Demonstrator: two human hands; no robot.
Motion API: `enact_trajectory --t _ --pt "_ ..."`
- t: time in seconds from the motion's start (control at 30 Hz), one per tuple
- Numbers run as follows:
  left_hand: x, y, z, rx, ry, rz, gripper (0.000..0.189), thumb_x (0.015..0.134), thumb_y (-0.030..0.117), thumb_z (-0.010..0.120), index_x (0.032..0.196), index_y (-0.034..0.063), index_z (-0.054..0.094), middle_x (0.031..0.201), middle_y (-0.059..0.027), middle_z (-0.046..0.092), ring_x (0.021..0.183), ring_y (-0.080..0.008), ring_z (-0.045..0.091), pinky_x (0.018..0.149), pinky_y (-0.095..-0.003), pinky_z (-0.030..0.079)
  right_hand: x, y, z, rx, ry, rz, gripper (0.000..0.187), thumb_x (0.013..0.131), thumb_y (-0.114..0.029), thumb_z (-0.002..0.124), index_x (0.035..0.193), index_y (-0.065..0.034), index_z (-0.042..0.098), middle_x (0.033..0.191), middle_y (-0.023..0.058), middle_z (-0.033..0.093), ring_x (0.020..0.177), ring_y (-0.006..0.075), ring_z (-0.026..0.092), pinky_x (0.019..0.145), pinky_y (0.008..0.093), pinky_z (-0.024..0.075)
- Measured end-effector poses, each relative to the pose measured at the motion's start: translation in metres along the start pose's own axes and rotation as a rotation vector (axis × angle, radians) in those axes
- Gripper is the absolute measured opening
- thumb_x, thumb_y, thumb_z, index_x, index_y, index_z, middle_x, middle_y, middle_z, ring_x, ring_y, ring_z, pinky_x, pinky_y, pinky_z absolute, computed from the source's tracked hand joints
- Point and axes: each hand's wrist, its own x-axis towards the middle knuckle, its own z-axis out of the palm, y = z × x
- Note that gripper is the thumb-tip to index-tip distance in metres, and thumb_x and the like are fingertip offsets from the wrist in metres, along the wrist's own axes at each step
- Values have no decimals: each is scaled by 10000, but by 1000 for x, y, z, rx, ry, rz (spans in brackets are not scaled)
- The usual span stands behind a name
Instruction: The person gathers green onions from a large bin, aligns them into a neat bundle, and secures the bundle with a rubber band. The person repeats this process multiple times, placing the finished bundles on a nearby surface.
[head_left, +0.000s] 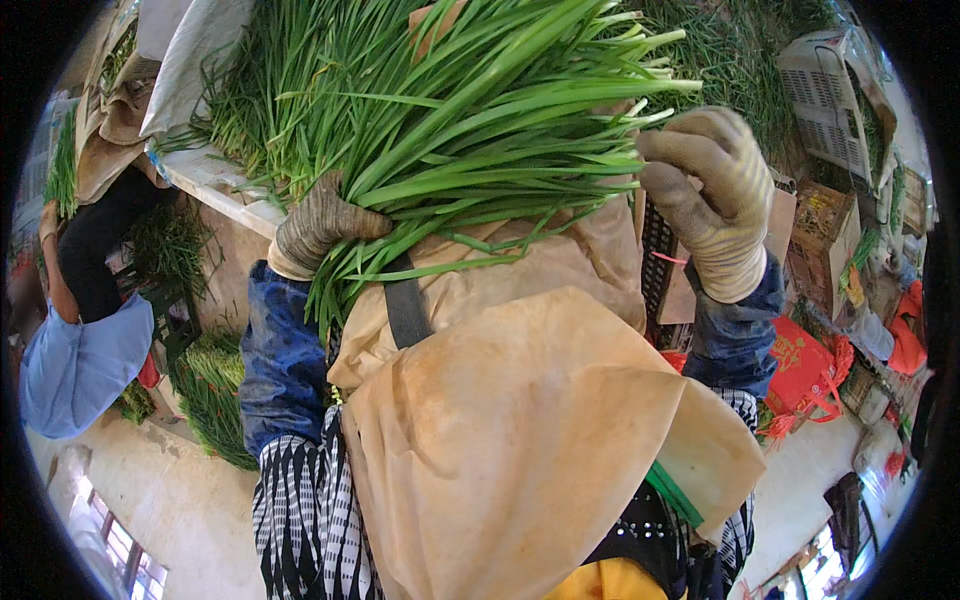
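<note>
A thick bunch of long green leafy stalks, probably Chinese chives (480, 142), lies across my lap, its pale cut ends toward the right. My left hand (322, 225), in a dirty knit glove, grips the leafy end of the bunch, thumb on top. My right hand (705, 195), in a grey-and-cream glove, is raised beside the pale ends with its fingers curled; thumb and forefinger tips come close to a stalk, and whether they pinch one cannot be told. A tan apron (517, 420) covers my front and lap. More stalks (255, 112) are heaped behind the bunch on a white-edged surface.
At the left a person in a blue shirt (90, 360) sits near bundled greens (210, 390). On the right are a white plastic crate (825, 105), a wooden box (821, 240), a red bag (802, 367) and a person in red and grey sleeves (874, 330). Loose greens (735, 67) cover the ground ahead.
</note>
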Motion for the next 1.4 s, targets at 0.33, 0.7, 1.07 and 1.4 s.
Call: enact_trajectory --t 0.33,0.7,1.07,1.4 --pt "4 0 -1 -9 -32 54 652 682 165 807 1289 0 634 1136 -84 722 983 -193 660 923 -350 526 -2 29 35 301 121 551 358 834 -55 740 1187 -22 694 975 130 688 831 276 685 751 340 536" --pt "4 -8 -4 -150 -25 -45 633 654 58 758 1273 5 639 1137 -75 720 961 -166 663 900 -345 544 31 19 39 -318 -56 105 244 733 -160 777 949 -76 699 844 133 636 801 381 636 677 477 503" --pt "6 -8 -2 -127 -59 58 655 682 178 840 1279 1 638 1076 -82 734 914 -176 675 850 -317 549 52 19 49 -360 -326 36 175 790 -248 725 861 -97 674 795 125 604 755 362 636 644 478 504" --pt "0 -2 -4 -271 -137 -9 713 669 118 838 1330 -12 604 1189 -85 699 1045 -206 655 944 -346 529 56 27 50 -176 -337 35 116 709 -131 730 781 -56 680 841 135 624 809 360 646 704 469 526"
